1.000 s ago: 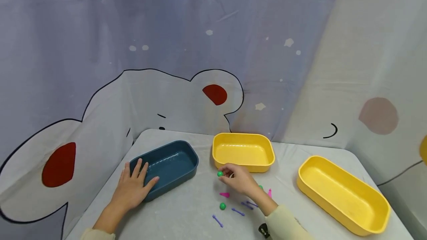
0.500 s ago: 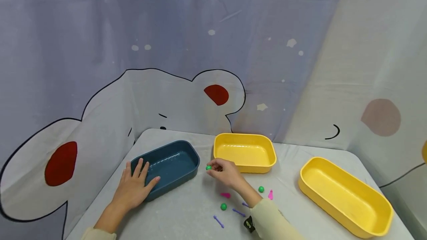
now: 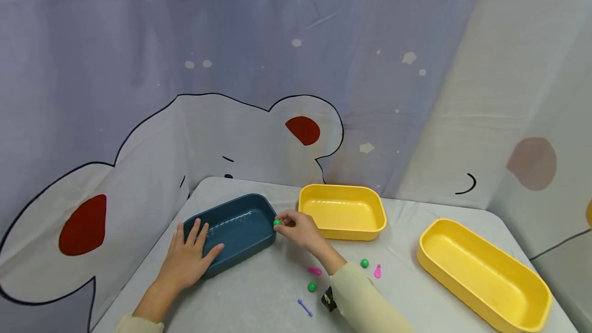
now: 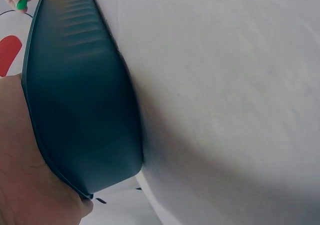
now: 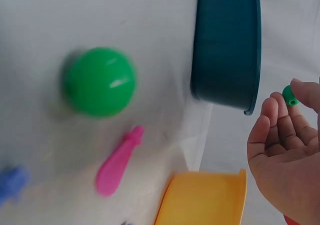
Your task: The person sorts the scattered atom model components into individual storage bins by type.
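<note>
My left hand rests on the near left end of a dark teal tray, fingers spread and straight over the rim. In the left wrist view, the heel of that hand overlaps the rim of the tray. Between the thumb and fingertips of my right hand is a small green bead, at the tray's right end. A hole shows in this bead in the right wrist view, and the hand's other fingers are loosely bent.
Two more green beads lie on the white-covered table, with two pink pegs and a purple stick with knobbed ends. A small yellow tray stands behind my right hand. A longer yellow tray is at the right.
My right hand has moved left and slightly farther back, carrying the green bead from in front of the small yellow tray to the teal tray's right end. My left hand has stayed put.
</note>
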`<state>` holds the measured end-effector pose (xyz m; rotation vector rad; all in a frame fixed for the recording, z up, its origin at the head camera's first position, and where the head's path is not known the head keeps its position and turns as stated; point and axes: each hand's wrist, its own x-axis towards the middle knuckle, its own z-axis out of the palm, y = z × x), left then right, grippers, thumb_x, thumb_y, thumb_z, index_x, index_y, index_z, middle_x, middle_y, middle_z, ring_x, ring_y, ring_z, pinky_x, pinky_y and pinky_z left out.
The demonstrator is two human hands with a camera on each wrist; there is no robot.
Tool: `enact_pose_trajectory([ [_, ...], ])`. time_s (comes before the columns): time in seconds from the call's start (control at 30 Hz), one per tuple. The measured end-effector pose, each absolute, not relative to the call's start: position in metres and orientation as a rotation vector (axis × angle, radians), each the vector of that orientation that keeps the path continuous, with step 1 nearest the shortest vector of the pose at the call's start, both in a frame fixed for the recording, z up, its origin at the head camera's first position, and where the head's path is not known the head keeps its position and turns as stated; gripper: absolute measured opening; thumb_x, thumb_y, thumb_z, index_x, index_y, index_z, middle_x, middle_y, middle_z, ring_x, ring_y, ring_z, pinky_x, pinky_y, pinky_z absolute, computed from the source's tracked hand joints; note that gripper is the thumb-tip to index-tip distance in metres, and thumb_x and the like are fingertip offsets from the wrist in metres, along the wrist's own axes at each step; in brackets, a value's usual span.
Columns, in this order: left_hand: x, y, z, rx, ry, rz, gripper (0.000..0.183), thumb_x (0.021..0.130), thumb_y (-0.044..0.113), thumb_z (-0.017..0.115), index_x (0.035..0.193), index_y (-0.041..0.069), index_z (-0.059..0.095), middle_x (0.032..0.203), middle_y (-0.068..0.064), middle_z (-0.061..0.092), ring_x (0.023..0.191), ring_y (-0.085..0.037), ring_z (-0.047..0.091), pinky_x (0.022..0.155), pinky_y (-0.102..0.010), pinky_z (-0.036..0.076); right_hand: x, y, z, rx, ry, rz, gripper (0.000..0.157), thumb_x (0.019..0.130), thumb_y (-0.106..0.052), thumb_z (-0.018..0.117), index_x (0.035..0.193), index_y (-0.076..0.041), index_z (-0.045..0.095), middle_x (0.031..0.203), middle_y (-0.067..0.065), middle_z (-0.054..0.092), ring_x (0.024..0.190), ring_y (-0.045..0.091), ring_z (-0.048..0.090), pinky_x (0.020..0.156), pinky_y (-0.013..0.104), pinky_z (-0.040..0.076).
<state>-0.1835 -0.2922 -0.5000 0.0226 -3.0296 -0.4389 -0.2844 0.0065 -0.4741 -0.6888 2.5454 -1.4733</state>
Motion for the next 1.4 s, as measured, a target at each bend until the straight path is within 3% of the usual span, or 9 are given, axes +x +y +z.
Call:
enact_pose_trajectory([
  [0.63, -0.184, -0.294, -0.5, 0.017, -3.015, -0.397, 0.086, 0.101, 0.064, 0.042, 0.157, 0.0, 0.032, 0.164, -0.027, 0.02, 0.147, -0.061, -0.001, 0.117, -0.072, 0.005, -0.306, -0.044, -0.458, -0.596, 2.554, -1.424, 0.021, 0.095, -0.027, 0.072, 0.113, -0.017, 0.073, 0.092, -0.005, 0.065, 0.085, 0.014, 0.056, 0.076, 0.024, 0.052],
  [1.07, -0.184, -0.291, -0.5, 0.055, -3.035, -0.388, 0.086, 0.101, 0.064, 0.043, 0.157, 0.0, 0.032, 0.165, -0.026, 0.018, 0.148, -0.06, -0.003, 0.118, -0.071, 0.003, -0.316, -0.063, -0.463, -0.552, 2.526, -1.411, 0.022, 0.095, -0.028, 0.072, 0.113, -0.016, 0.072, 0.095, -0.003, 0.065, 0.087, 0.015, 0.056, 0.08, 0.026, 0.053],
  [1.4, -0.184, -0.294, -0.5, 0.037, -3.029, -0.389, 0.089, 0.1, 0.068, 0.037, 0.157, 0.0, 0.031, 0.165, -0.026, 0.019, 0.148, -0.059, -0.003, 0.118, -0.071, 0.003, -0.318, -0.06, -0.46, -0.509, 2.475, -1.455, 0.026, 0.098, -0.032, 0.068, 0.119, -0.015, 0.07, 0.095, -0.002, 0.067, 0.085, 0.015, 0.06, 0.083, 0.029, 0.056],
])
